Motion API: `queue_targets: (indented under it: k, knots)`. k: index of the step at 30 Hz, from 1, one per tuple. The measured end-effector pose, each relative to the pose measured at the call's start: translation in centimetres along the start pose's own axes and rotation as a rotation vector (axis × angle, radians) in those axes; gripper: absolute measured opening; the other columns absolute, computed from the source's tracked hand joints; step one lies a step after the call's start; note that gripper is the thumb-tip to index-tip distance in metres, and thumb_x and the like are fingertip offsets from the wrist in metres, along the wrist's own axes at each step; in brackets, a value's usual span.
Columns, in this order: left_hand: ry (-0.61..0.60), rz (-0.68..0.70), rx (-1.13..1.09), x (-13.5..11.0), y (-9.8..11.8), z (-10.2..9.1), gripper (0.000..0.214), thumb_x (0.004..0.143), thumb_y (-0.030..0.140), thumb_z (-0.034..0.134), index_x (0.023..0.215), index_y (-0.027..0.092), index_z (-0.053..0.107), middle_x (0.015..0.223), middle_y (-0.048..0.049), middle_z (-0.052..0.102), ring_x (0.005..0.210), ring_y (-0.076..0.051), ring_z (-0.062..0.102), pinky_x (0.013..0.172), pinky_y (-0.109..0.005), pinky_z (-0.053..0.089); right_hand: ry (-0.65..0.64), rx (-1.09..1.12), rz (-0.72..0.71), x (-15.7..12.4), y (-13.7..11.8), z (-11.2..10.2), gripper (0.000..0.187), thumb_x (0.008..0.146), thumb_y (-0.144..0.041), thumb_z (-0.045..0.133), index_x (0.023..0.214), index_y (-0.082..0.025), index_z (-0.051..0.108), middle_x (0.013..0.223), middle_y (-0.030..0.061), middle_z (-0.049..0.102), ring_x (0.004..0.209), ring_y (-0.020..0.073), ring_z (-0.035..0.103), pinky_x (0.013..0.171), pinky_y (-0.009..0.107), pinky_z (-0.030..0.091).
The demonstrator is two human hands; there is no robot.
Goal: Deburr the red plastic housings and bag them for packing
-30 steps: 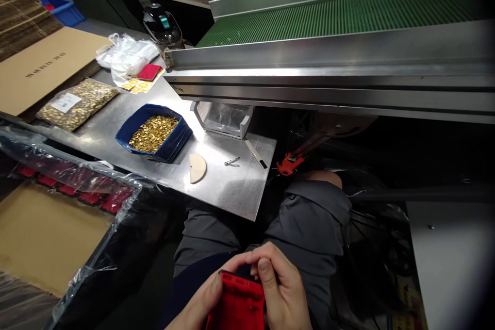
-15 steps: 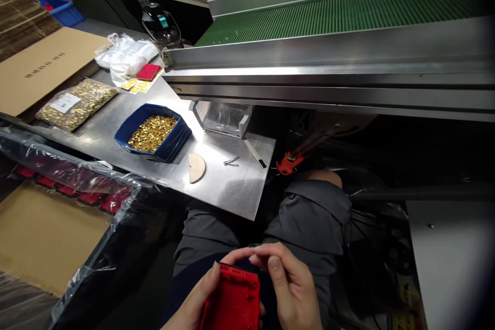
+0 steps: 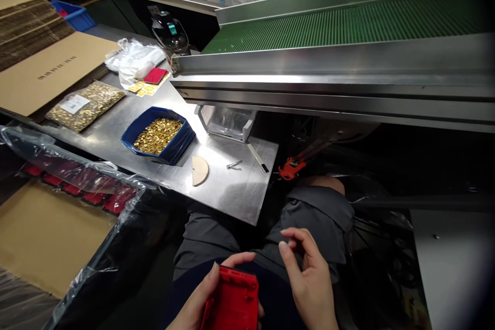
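A red plastic housing [image 3: 232, 299], hollow side up, lies in my left hand [image 3: 204, 289], thumb on one edge and fingers round the far side. Its lower end runs out of view. My right hand [image 3: 309, 273] hovers apart to the right over my lap, thumb and fingers curved with a gap between them and nothing visible in it. On the metal table in front stands a blue bin [image 3: 158, 134] of small gold-coloured metal parts [image 3: 158, 135]. Near it lie a half-round beige disc [image 3: 200, 170], small nippers [image 3: 234, 164] and a flat blade-like tool [image 3: 258, 158].
A green conveyor belt [image 3: 309, 28] with metal sides runs across the back right. Left are a bag of gold parts [image 3: 85, 105], cardboard sheets [image 3: 58, 69] and a plastic-lined box [image 3: 50, 237] with red pieces. A clear tray [image 3: 226, 122] and an orange tool [image 3: 292, 168] sit near the table's end.
My right hand has moved away from the red housing to the right, its fingers parting from my left fingertips. My left hand still holds the housing. The view has shifted slightly.
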State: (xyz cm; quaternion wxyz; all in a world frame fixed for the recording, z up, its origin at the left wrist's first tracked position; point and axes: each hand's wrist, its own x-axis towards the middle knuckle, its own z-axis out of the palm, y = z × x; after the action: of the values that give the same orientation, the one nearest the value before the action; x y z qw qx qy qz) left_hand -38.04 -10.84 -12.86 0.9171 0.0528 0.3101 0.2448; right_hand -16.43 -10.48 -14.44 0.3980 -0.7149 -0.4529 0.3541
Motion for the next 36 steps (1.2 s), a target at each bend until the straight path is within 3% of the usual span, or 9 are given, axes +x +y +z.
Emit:
queue_targets:
  k: [4, 8, 11, 17, 20, 24, 29, 32, 36]
  knots:
    - [-0.034, 0.033, -0.075, 0.3, -0.1, -0.3, 0.086, 0.091, 0.075, 0.033, 0.15, 0.013, 0.036, 0.106, -0.0221, 0.073, 0.095, -0.031, 0.072, 0.089, -0.041, 0.045, -0.005, 0.069, 0.142, 0.6, 0.4, -0.1, 0.033, 0.086, -0.049, 0.069, 0.104, -0.022, 0.067, 0.078, 0.001, 0.068, 0.076, 0.0166, 0.066, 0.073, 0.025, 0.052]
    - [-0.053, 0.05, -0.129, 0.2, 0.2, -0.3, 0.085, 0.091, 0.076, 0.031, 0.148, 0.014, 0.039, 0.109, -0.0216, 0.073, 0.098, -0.034, 0.072, 0.09, -0.043, 0.044, 0.02, 0.043, 0.2, 1.5, 0.7, -0.9, 0.044, 0.1, -0.055, 0.04, 0.096, -0.021, 0.069, 0.048, -0.0047, 0.051, 0.047, 0.0135, 0.052, 0.054, 0.024, 0.046]
    - [-0.081, 0.055, -0.139, 0.1, 0.3, -0.1, 0.081, 0.093, 0.073, 0.03, 0.148, 0.015, 0.041, 0.113, -0.0219, 0.072, 0.101, -0.035, 0.071, 0.094, -0.046, 0.043, -0.067, -0.096, 0.096, 3.3, 0.0, -0.6, 0.035, 0.099, -0.051, 0.048, 0.109, -0.025, 0.068, 0.072, -0.0005, 0.067, 0.066, 0.0156, 0.065, 0.063, 0.023, 0.05]
    - [-0.111, 0.042, -0.179, -0.1, 0.3, -0.1, 0.067, 0.097, 0.061, 0.032, 0.143, 0.016, 0.051, 0.125, -0.0197, 0.066, 0.104, -0.038, 0.069, 0.092, -0.044, 0.044, -0.249, -0.408, -0.342, 10.8, -3.7, 6.5, 0.021, 0.099, -0.024, 0.047, 0.112, -0.024, 0.064, 0.11, 0.0042, 0.07, 0.101, 0.0183, 0.065, 0.09, 0.028, 0.05]
    - [-0.082, 0.03, -0.224, -0.5, 0.5, -0.3, 0.07, 0.097, 0.063, 0.03, 0.145, 0.016, 0.049, 0.118, -0.0191, 0.069, 0.102, -0.039, 0.07, 0.092, -0.046, 0.045, -0.269, -0.474, -0.412, 15.0, -5.0, 10.4, 0.027, 0.091, -0.019, 0.06, 0.119, -0.023, 0.063, 0.119, 0.0083, 0.066, 0.117, 0.0257, 0.057, 0.101, 0.037, 0.045]
    - [-0.037, 0.013, -0.291, -1.3, 0.8, -0.7, 0.073, 0.095, 0.065, 0.034, 0.137, 0.01, 0.057, 0.109, -0.0172, 0.072, 0.102, -0.039, 0.07, 0.092, -0.047, 0.048, -0.317, -0.524, -0.426, 17.6, -5.4, 12.2, 0.016, 0.08, -0.011, 0.071, 0.094, -0.019, 0.069, 0.109, 0.0116, 0.068, 0.112, 0.0302, 0.059, 0.1, 0.043, 0.043]
    - [0.006, 0.014, -0.358, -1.3, 0.5, -1.1, 0.078, 0.093, 0.066, 0.037, 0.12, -0.001, 0.066, 0.101, -0.0174, 0.074, 0.097, -0.037, 0.072, 0.081, -0.042, 0.057, -0.319, -0.428, -0.372, 15.0, -5.2, 9.5, 0.015, 0.095, -0.025, 0.056, 0.107, -0.02, 0.064, 0.108, 0.0088, 0.069, 0.103, 0.0237, 0.065, 0.092, 0.037, 0.049]
    - [0.083, 0.022, -0.354, -1.1, 0.5, -0.9, 0.088, 0.092, 0.074, 0.03, 0.121, 0.0, 0.066, 0.099, -0.0178, 0.074, 0.089, -0.035, 0.074, 0.075, -0.041, 0.058, -0.391, -0.242, -0.272, 11.0, -5.5, 6.2, 0.027, 0.1, -0.038, 0.047, 0.116, -0.021, 0.061, 0.101, 0.0049, 0.072, 0.084, 0.017, 0.069, 0.076, 0.028, 0.055]
    - [0.144, -0.018, -0.35, -0.8, 0.7, 0.2, 0.092, 0.089, 0.079, 0.031, 0.127, 0.001, 0.064, 0.101, -0.0209, 0.076, 0.087, -0.033, 0.075, 0.08, -0.042, 0.056, -0.504, 0.017, -0.083, 4.6, -6.6, 2.0, 0.028, 0.093, -0.037, 0.061, 0.118, -0.026, 0.066, 0.102, 0.0025, 0.074, 0.086, 0.0164, 0.071, 0.074, 0.023, 0.058]
